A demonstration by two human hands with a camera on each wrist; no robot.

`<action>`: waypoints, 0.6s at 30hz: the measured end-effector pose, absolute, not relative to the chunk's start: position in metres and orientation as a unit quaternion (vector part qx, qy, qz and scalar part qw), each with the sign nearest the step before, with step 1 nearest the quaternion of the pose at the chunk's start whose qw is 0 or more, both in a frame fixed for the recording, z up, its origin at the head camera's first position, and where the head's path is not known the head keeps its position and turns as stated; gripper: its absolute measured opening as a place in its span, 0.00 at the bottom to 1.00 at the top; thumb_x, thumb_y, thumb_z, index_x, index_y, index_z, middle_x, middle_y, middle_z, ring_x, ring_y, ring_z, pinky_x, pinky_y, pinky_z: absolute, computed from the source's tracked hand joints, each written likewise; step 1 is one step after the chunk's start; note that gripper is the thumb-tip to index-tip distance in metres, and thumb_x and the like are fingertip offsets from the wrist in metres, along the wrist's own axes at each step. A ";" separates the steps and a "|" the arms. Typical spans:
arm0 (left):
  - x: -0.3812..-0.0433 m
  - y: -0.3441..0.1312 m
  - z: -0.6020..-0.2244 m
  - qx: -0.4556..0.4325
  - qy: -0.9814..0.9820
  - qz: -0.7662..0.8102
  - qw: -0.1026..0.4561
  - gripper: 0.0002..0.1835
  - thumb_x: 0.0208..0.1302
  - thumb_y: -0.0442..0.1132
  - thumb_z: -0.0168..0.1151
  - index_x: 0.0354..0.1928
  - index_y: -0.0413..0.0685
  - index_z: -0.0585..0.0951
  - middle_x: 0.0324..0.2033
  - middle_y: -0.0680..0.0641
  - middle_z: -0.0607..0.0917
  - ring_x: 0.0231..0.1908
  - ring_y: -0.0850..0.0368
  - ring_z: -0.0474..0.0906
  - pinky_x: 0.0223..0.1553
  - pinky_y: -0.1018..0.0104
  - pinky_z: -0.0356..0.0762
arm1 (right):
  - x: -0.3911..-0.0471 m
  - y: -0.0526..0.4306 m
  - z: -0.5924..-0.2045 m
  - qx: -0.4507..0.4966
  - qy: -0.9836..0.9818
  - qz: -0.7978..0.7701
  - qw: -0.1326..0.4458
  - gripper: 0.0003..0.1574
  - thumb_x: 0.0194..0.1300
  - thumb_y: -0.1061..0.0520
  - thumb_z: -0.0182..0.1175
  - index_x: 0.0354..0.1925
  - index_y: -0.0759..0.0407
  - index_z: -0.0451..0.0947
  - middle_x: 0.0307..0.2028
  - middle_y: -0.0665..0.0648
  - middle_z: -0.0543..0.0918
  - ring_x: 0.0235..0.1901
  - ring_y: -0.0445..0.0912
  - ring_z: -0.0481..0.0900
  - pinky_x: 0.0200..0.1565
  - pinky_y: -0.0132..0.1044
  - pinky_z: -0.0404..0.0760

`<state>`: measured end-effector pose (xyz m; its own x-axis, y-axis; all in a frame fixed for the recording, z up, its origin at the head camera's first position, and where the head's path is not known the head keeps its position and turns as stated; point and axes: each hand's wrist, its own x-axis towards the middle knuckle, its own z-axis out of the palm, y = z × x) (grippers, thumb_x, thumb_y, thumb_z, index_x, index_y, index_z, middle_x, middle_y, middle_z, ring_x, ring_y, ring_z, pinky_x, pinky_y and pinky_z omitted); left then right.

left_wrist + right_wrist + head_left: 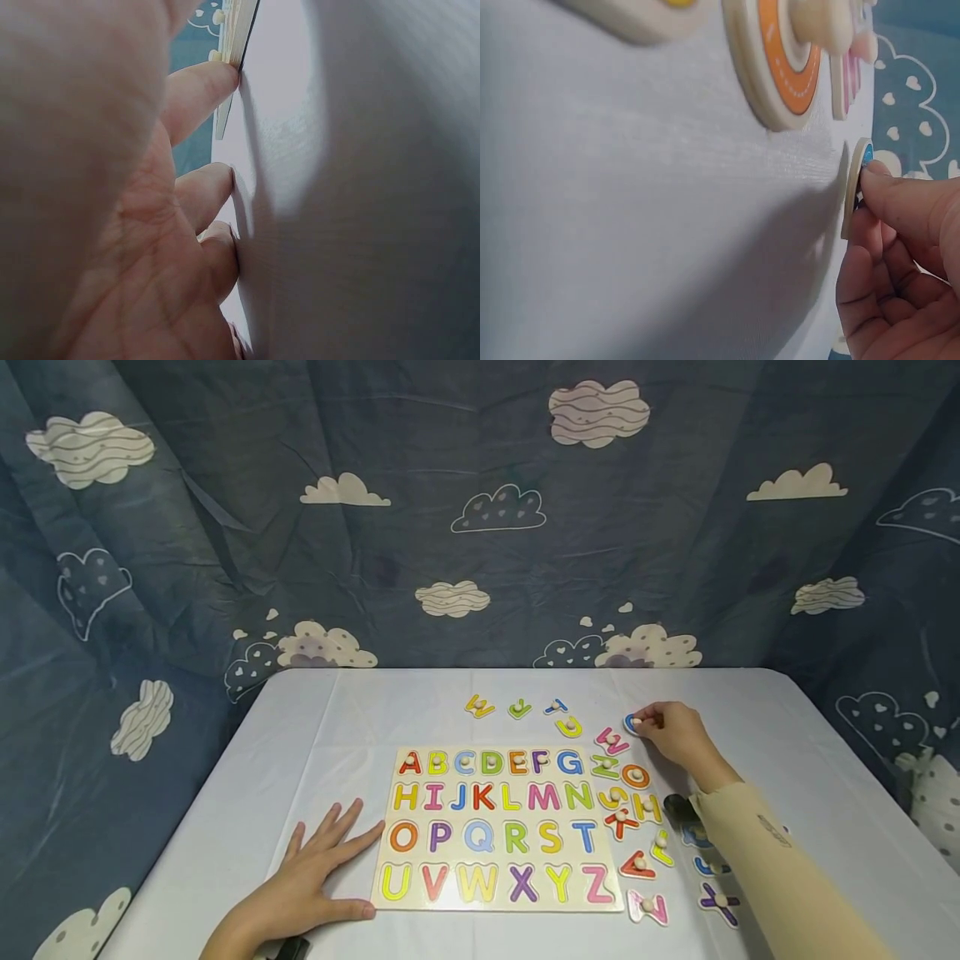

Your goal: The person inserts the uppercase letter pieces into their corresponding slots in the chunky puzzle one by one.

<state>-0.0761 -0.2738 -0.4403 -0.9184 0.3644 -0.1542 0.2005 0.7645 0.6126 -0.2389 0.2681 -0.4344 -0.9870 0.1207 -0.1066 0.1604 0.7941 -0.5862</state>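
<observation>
I see a white worktop (225, 827) with rounded far corners. A pale letter board (495, 857) lies flat on it. Past the board's far edge sit a yellow W (479, 707) and a blue T (556, 706); off to its right, knobbed letters lie scattered, an orange O (636, 776), a pink Z (647, 907) and a purple X (719, 905) among them. The person's left hand (303, 881) rests on the worktop, touching the board.
</observation>
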 end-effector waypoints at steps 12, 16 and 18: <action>-0.076 -0.273 -0.439 0.149 0.931 0.304 0.140 0.56 0.43 0.71 0.82 0.79 0.73 0.72 0.86 0.42 0.56 0.85 0.27 0.39 0.75 0.16 0.24 | -0.215 0.256 -0.426 0.062 0.933 -0.351 0.043 0.16 0.76 0.58 0.67 0.53 0.70 0.81 0.41 0.64 0.83 0.37 0.50 0.78 0.33 0.32 0.83; -0.076 -0.272 -0.439 0.151 0.931 0.301 0.141 0.56 0.44 0.69 0.82 0.79 0.72 0.72 0.86 0.42 0.56 0.85 0.26 0.40 0.75 0.16 0.24 | -0.207 0.248 -0.424 0.045 0.932 -0.357 0.039 0.17 0.75 0.58 0.68 0.54 0.70 0.82 0.41 0.64 0.84 0.39 0.51 0.77 0.33 0.31 0.81; -0.076 -0.272 -0.438 0.153 0.931 0.299 0.141 0.56 0.44 0.69 0.83 0.79 0.71 0.72 0.86 0.42 0.56 0.85 0.26 0.40 0.75 0.16 0.25 | -0.205 0.244 -0.422 0.040 0.931 -0.360 0.039 0.17 0.75 0.58 0.68 0.54 0.69 0.83 0.41 0.64 0.84 0.39 0.51 0.77 0.33 0.31 0.80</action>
